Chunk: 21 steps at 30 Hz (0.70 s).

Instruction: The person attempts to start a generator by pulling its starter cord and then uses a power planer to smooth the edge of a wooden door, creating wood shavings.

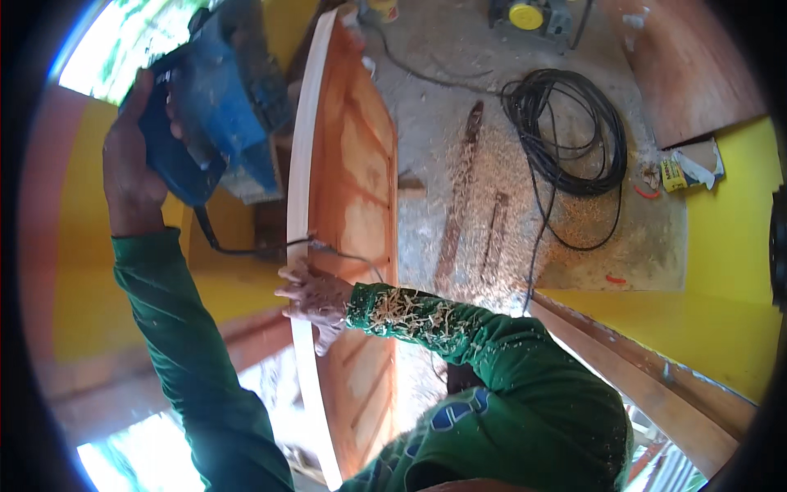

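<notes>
Raised at the upper left, my left hand (135, 180) is closed around the rear handle of a blue electric planer (225, 94). The tool is held beside the pale edge of a wooden door panel (357, 172), which stands on its side. From the planer a black cord (217, 238) runs across the door's edge. My right hand (318, 302) lies on that edge with its fingers spread, below the cord. Curly wood shavings (402, 310) cling to my right sleeve.
A coiled black cable (566, 131) lies on the concrete floor, among scattered sawdust. Near the top stands a machine with a yellow round part (525, 16). A torn yellow-and-white packet (693, 166) sits by the yellow wall (738, 221) at right. Long wooden boards (648, 377) run along the lower right.
</notes>
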Available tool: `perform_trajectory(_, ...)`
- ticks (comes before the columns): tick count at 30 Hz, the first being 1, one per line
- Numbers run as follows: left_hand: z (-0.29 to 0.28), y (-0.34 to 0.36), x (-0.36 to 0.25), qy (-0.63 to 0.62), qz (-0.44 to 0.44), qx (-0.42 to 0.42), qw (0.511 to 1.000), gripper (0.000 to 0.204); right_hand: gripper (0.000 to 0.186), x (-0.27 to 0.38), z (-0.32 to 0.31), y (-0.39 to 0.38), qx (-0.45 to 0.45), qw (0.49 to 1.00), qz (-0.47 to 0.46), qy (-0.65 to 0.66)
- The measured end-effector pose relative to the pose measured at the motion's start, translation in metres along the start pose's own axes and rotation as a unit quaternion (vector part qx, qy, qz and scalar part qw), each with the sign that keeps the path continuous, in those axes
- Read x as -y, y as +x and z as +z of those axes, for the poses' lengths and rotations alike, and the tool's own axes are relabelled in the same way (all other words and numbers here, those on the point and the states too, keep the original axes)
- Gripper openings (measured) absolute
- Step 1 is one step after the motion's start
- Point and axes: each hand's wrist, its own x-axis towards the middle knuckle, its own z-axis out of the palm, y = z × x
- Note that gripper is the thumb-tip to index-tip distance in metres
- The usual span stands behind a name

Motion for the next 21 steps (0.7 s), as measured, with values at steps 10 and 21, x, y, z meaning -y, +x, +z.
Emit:
perform_trajectory(10,-0.016,-0.225,-0.024,0.026,0.078,-0.013,0.997,0.030,0.038,0.219,0.180,-0.036,0.093,0.978,-0.049,-0.182)
perform_trajectory(21,-0.055,-0.471,-0.043,0.101,0.156,-0.258,0.948,0.028,0.037,0.321,0.278,-0.064,0.018,0.991,-0.072,-0.107)
